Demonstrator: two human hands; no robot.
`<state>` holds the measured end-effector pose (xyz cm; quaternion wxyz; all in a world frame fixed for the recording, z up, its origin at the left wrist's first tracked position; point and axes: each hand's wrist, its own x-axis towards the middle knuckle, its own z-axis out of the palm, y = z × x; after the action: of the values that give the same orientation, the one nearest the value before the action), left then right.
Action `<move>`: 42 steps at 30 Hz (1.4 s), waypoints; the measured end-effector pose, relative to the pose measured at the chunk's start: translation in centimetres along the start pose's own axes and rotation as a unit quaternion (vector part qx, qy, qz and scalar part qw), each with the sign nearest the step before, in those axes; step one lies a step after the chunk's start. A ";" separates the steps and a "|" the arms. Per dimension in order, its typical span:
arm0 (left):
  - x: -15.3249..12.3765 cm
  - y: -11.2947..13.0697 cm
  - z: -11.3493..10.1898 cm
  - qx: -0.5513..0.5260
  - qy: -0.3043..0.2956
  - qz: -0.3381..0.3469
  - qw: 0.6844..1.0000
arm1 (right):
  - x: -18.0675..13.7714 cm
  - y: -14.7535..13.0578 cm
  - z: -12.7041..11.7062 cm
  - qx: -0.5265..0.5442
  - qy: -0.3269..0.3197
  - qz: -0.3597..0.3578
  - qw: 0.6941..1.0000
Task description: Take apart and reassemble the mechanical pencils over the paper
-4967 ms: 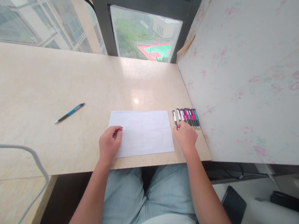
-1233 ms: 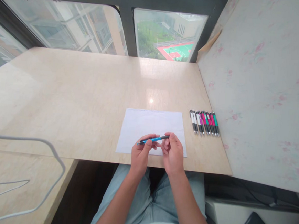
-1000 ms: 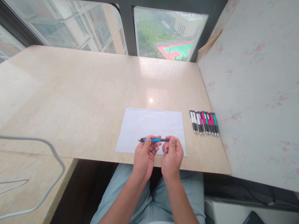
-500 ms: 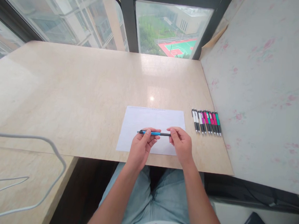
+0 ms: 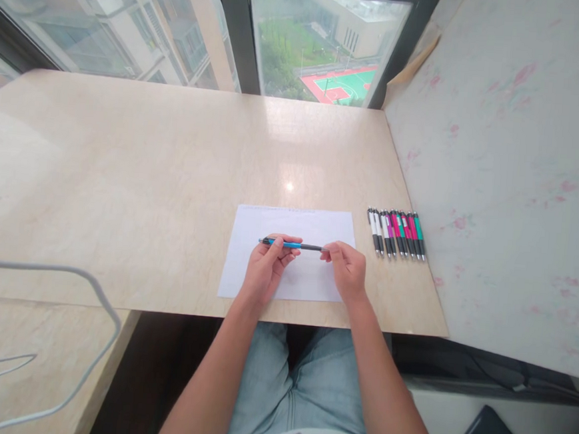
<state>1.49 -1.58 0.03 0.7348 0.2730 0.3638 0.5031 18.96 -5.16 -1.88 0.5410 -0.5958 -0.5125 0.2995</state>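
Note:
A blue pen (image 5: 292, 245) with a black grip lies level between my hands, above a white sheet of paper (image 5: 249, 224). My left hand (image 5: 268, 263) pinches its blue barrel near the clip end, thumb on top and fingers beneath. At the other end, my right hand (image 5: 346, 267) has thumb and forefinger closed on the pen's tip. The fingertips partly cover that tip. Fine print runs along the paper's top edge.
To the right, a row of several pens (image 5: 396, 234) in white, purple, pink and green lies by the flowered wall (image 5: 512, 194). A pale cable (image 5: 98, 289) loops at the lower left. Windows stand behind the table (image 5: 146, 186).
My right thumb and forefinger have moved from the black grip's end to close on the tip. Both hands and the pen have shifted slightly up the paper; the view has tilted a little.

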 end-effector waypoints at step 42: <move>0.4 -0.4 -0.3 -0.001 -0.013 -0.018 1.000 | -0.1 0.6 0.1 0.045 -0.008 0.025 0.999</move>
<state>1.51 -1.35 -0.55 0.7488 0.2725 0.3582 0.4865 19.00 -5.14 -2.54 0.5561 -0.5808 -0.4875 0.3403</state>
